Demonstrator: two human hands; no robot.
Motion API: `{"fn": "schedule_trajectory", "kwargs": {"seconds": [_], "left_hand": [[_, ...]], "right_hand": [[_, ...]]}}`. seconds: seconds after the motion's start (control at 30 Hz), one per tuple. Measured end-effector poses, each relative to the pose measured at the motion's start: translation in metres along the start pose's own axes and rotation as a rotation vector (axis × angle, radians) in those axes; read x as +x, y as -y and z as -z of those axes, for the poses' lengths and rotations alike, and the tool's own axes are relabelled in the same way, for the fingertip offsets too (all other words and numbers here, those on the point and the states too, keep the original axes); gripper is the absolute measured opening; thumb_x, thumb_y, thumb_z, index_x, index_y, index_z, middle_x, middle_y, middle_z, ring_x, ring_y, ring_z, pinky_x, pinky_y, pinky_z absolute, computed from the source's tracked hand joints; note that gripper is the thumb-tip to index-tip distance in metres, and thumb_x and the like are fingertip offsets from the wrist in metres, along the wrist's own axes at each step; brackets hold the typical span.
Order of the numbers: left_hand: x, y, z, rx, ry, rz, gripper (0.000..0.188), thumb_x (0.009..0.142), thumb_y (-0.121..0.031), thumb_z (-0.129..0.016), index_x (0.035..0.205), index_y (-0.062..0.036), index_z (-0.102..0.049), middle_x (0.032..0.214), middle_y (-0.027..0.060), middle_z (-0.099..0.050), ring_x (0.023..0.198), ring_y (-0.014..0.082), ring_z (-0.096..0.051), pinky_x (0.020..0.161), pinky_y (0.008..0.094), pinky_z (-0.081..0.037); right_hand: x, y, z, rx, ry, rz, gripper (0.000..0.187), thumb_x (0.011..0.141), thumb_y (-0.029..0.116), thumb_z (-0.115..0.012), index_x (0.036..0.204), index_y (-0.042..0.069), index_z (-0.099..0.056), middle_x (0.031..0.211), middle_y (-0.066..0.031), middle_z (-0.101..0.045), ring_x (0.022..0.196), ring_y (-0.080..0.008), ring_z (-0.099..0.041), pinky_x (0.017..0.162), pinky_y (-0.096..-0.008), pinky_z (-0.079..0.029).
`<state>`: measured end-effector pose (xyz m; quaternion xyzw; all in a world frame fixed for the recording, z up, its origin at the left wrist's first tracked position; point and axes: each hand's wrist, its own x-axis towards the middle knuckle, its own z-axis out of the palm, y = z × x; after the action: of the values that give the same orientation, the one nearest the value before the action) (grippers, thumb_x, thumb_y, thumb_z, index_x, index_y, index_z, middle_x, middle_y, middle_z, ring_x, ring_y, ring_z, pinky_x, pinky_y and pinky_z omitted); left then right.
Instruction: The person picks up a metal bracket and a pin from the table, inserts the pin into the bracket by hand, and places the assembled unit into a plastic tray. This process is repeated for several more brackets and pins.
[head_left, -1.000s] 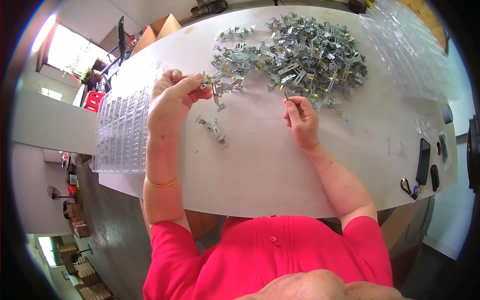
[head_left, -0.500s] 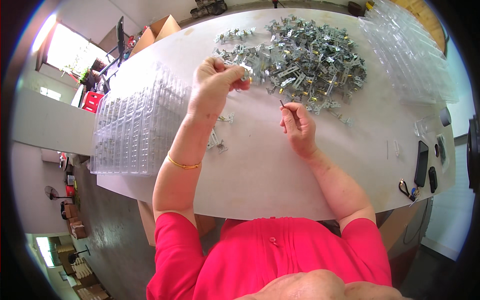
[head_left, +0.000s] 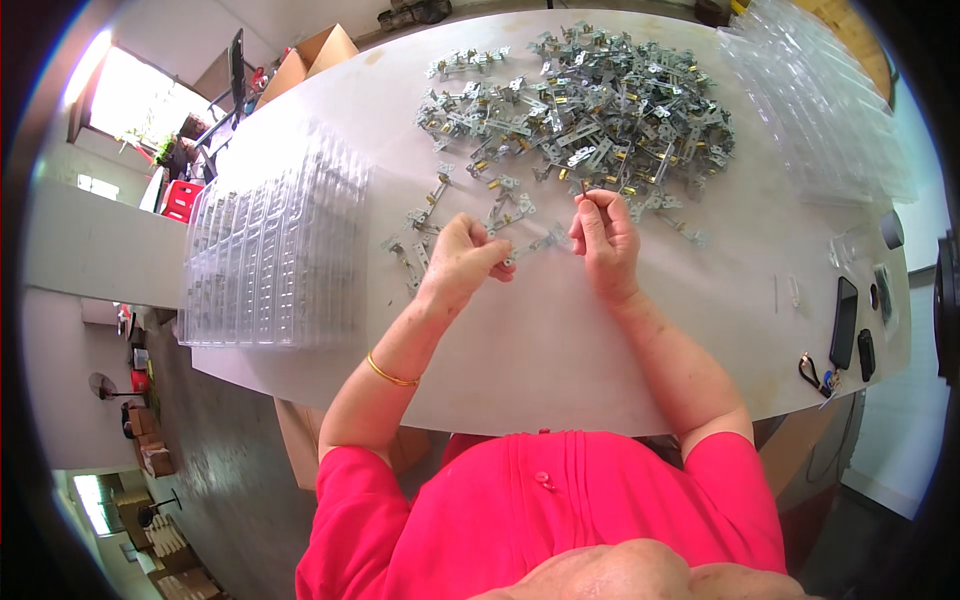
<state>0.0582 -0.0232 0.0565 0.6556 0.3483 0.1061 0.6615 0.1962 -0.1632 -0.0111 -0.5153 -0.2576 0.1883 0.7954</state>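
Observation:
My left hand (head_left: 463,262) pinches one end of a flat metal bracket (head_left: 540,245), whose other end points at my right hand. The bracket is a little blurred. My right hand (head_left: 608,245) is closed around a thin dark rod (head_left: 584,187) that sticks up past the fingertips; most of it is hidden. Beyond both hands lies a big heap of metal brackets (head_left: 640,120) with brass-coloured bits. Several loose brackets (head_left: 432,205) are spread on the table beside and beyond my left hand.
Stacked clear plastic trays (head_left: 270,250) with parts inside stand on the left of the table (head_left: 560,370). More clear trays (head_left: 820,110) are piled at the far right. A phone (head_left: 843,322), keys (head_left: 828,384) and a small black case (head_left: 866,355) lie near the right edge.
My left hand has come back nearer and to the right with the bracket, beside my right hand. More loose brackets show near it. The right hand has shifted slightly rightward, still gripping the rod.

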Motion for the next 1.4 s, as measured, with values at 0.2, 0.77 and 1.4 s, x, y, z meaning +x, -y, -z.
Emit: {"fn": "schedule_trajectory", "kwargs": {"seconds": [0.2, 0.77, 1.4], "left_hand": [[-0.005, 0.023, -0.019, -0.063, 0.03, 0.034, 0.026, 0.089, -0.008, -0.069, 0.092, 0.0023, -0.045, 0.083, 0.0131, -0.062, 0.068, 0.0209, -0.069, 0.064, 0.0318, -0.061], [0.07, -0.011, 0.007, 0.837, -0.367, -0.327, 0.027, 0.09, -0.024, -0.06, 0.087, 0.0022, -0.062, 0.088, 0.0242, -0.068, 0.088, 0.043, -0.065, 0.078, 0.048, -0.05], [0.091, -0.012, 0.014, 1.043, -0.458, -0.303, 0.027, 0.081, -0.024, -0.059, 0.079, 0.0019, -0.066, 0.082, 0.0233, -0.069, 0.082, 0.0399, -0.066, 0.076, 0.0479, -0.051]], "right_hand": [[0.0, 0.001, -0.001, 0.0, 0.016, 0.019, 0.009, 0.102, 0.013, -0.054, 0.107, 0.005, -0.056, 0.074, 0.0, -0.057, 0.059, -0.0036, -0.049, 0.052, -0.0188, -0.042], [0.0, 0.001, 0.001, -0.044, 0.022, -0.004, 0.008, 0.101, 0.013, -0.056, 0.105, 0.006, -0.056, 0.072, 0.0, -0.057, 0.058, -0.0037, -0.049, 0.05, -0.0191, -0.041], [0.002, 0.0, -0.001, -0.074, 0.006, -0.006, 0.008, 0.1, 0.014, -0.058, 0.103, 0.007, -0.058, 0.072, 0.0021, -0.058, 0.06, -0.0032, -0.052, 0.05, -0.0194, -0.042]]}}
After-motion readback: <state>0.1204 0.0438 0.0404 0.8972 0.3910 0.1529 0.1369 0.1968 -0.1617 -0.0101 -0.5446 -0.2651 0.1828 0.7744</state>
